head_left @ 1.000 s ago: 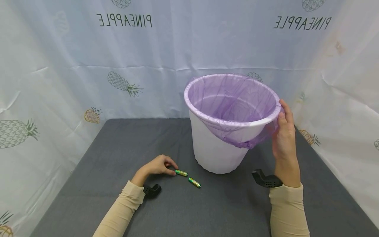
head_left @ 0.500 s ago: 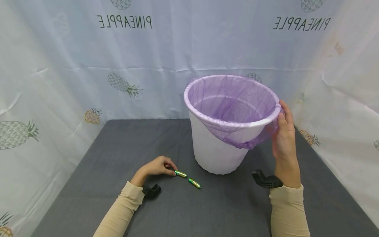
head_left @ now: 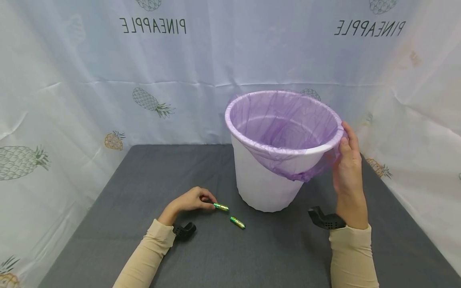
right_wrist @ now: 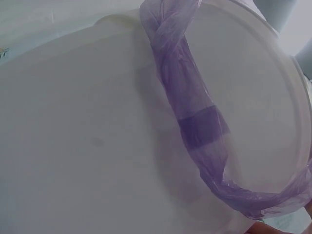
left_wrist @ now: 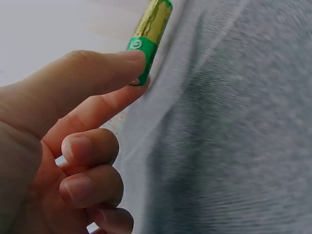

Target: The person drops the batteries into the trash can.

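In the left wrist view, a green and gold battery (left_wrist: 150,36) is pinched between the thumb and forefinger of my left hand (head_left: 192,200), the other fingers curled in. It points toward the bin, low over the dark table. A second, similar battery (head_left: 237,223) lies on the cloth just right of it. My right hand (head_left: 347,168) holds the right side of a white trash bin (head_left: 266,184) at its rim, with the thumb just under the edge. A purple bin liner (head_left: 277,128) lines the bin and folds over the rim, its bunched edge (right_wrist: 202,126) hanging outside.
A dark grey cloth covers the table (head_left: 201,252). Behind and at both sides hangs a white curtain (head_left: 201,60) with a pineapple print. Each wrist carries a black camera mount (head_left: 325,220).
The left hand has lifted its battery slightly from the cloth. The second battery, the bin and the right hand stay essentially where they were; the whole view shifts a little.
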Demonstrator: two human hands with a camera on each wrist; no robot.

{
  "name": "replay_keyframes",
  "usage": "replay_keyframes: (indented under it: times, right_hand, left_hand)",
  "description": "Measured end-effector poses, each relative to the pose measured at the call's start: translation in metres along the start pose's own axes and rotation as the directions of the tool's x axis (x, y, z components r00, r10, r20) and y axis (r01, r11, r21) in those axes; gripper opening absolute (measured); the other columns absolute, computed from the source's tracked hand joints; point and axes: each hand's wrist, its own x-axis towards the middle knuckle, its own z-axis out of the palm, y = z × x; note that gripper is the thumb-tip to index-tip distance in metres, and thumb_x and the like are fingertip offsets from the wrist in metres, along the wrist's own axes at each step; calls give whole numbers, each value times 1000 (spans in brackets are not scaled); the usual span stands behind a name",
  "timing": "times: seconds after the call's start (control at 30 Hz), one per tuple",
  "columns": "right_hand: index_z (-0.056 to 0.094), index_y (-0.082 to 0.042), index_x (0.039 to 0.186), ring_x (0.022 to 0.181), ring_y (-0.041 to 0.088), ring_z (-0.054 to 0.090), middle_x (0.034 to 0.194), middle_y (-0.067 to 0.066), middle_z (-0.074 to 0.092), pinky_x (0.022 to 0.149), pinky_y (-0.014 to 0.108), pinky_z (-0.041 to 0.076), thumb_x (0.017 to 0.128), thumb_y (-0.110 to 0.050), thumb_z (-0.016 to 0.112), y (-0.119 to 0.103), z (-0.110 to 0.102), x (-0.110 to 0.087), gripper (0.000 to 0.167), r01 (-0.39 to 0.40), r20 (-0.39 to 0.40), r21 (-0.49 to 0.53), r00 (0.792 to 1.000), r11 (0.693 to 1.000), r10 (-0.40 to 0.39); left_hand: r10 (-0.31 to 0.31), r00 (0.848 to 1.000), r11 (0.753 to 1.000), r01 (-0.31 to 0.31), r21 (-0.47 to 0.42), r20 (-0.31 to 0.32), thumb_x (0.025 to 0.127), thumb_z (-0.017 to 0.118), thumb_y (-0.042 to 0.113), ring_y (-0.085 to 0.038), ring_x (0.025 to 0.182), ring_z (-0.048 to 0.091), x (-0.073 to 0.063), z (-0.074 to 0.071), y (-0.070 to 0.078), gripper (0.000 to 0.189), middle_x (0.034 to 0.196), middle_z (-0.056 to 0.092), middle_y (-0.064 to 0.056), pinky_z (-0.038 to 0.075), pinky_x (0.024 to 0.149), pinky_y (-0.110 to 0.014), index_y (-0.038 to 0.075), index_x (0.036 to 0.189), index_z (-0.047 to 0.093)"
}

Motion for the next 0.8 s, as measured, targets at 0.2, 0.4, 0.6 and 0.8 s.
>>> replay_keyframes:
  times: [0.2,0.4,0.6,0.8]
  right_hand:
    - [53,-17,133,109,7,55,121,-4,59,95,22,39,99,-18,53,-2,-1,0,34,3,12,5,1000,1000,-3]
    - [54,-16,133,107,7,56,121,-3,60,94,21,40,99,-17,53,-2,-2,0,34,12,18,23,1000,1000,-12]
    - [55,-16,132,106,6,56,120,-3,60,93,21,40,99,-17,53,-2,-1,0,33,14,11,16,1000,1000,-14]
    - [55,-17,133,106,6,57,121,-3,60,94,22,41,99,-18,54,-2,-2,0,34,9,27,11,1000,1000,-9]
  left_hand:
    - [8,998,1000,-8,-1,-66,89,68,18,2,57,32,-3,-8,9,19,66,43,8,33,56,-16,4,101,73]
    - [7,988,999,-13,-40,-155,89,68,16,0,57,29,-8,-18,22,19,69,38,4,32,56,-18,3,104,71]
    - [11,975,999,-18,-30,-220,89,68,15,-1,59,30,-12,-25,35,16,72,38,2,31,56,-19,7,102,72]
    - [32,960,999,-40,-21,-279,90,68,17,-3,62,32,-14,-34,47,15,73,39,2,32,57,-21,8,101,72]
